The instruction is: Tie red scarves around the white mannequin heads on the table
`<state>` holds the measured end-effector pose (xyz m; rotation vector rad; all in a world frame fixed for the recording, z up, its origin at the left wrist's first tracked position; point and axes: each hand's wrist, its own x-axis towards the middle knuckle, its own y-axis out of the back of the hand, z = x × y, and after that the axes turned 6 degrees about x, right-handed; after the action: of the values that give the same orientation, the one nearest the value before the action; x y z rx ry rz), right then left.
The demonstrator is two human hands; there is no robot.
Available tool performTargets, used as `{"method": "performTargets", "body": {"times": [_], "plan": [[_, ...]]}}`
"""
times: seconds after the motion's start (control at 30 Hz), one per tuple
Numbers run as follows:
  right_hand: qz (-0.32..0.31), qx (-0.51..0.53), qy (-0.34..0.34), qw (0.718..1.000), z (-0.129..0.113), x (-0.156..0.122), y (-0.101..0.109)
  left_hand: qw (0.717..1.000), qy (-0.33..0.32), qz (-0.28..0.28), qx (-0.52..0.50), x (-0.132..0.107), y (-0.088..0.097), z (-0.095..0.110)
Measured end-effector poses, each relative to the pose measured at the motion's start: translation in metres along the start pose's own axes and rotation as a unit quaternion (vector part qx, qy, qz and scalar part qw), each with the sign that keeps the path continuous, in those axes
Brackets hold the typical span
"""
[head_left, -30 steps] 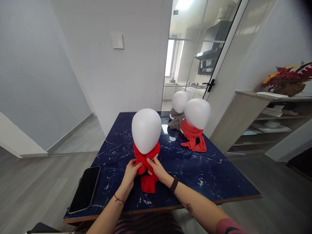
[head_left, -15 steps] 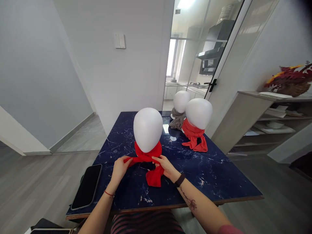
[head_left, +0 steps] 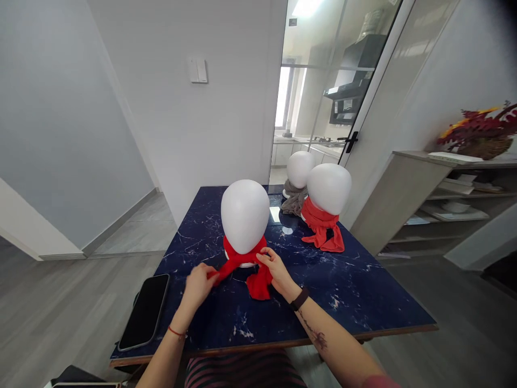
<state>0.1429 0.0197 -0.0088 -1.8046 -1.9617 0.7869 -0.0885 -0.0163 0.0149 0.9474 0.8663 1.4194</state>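
Note:
A smooth white mannequin head (head_left: 245, 215) stands upright on the dark blue marbled table (head_left: 323, 296), with a red scarf (head_left: 232, 262) wrapped round its neck. My left hand (head_left: 201, 284) pinches one end of the scarf, drawn out to the left of the neck and low over the table. At the right front of the neck, my right hand (head_left: 276, 272) is closed on the scarf, thumb and fingertips pressing the cloth. The other end hangs below and beside that hand. What lies under my right palm is hidden.
Behind to the right stand two more white heads, one in an orange-red scarf (head_left: 321, 215), one in a grey scarf (head_left: 294, 198). A black phone-like device (head_left: 144, 311) lies at the table's left edge. A shelf unit (head_left: 420, 188) is further right.
My left hand has moved slightly down, pulling its scarf end outward. My right hand has shifted up a little, and the hanging end has risen with it.

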Motion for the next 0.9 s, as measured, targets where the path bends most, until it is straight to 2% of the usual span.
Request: {"method": "performTargets", "body": {"times": [0.07,0.1,0.13,0.17,0.27,0.3,0.4,0.5,0.57,0.67,0.73,0.8,0.9], "plan": [[-0.030,-0.011,-0.004,0.999,0.002,-0.004,-0.005,0.979,-0.076,-0.092,-0.164,-0.004,-0.010,0.011],[-0.037,-0.013,-0.003,0.999,0.002,-0.006,-0.007,0.964,-0.099,-0.114,-0.218,-0.005,-0.016,0.017],[-0.039,-0.012,-0.001,0.999,0.002,-0.008,-0.009,0.956,-0.104,-0.112,-0.251,-0.005,-0.021,0.022],[-0.038,-0.007,0.000,0.999,0.003,-0.009,-0.010,0.956,-0.090,-0.087,-0.267,-0.004,-0.025,0.027],[-0.027,0.015,-0.003,1.000,0.002,-0.011,-0.012,0.953,0.007,0.041,-0.301,0.005,-0.037,0.036],[-0.025,0.015,-0.006,1.000,0.002,-0.011,-0.013,0.946,0.033,0.060,-0.316,0.009,-0.040,0.038],[-0.047,-0.004,-0.035,0.998,0.004,-0.012,-0.012,0.940,0.066,0.063,-0.330,0.020,-0.048,0.040],[-0.106,-0.048,-0.098,0.988,0.006,-0.014,-0.008,0.944,0.080,0.090,-0.308,0.028,-0.057,0.039],[-0.172,-0.097,-0.158,0.967,0.006,-0.017,-0.005,0.943,0.085,0.091,-0.307,0.030,-0.061,0.037],[-0.289,-0.185,-0.252,0.905,0.000,-0.023,0.000,0.939,0.088,0.074,-0.323,0.029,-0.064,0.034],[-0.344,-0.221,-0.276,0.870,-0.007,-0.026,0.002,0.936,0.093,0.062,-0.335,0.025,-0.063,0.034],[-0.375,-0.228,-0.278,0.855,-0.014,-0.028,0.003,0.925,0.110,0.043,-0.362,0.017,-0.061,0.037],[-0.403,-0.219,-0.260,0.849,-0.020,-0.029,0.000,0.895,0.131,0.019,-0.426,0.006,-0.059,0.045]]}}
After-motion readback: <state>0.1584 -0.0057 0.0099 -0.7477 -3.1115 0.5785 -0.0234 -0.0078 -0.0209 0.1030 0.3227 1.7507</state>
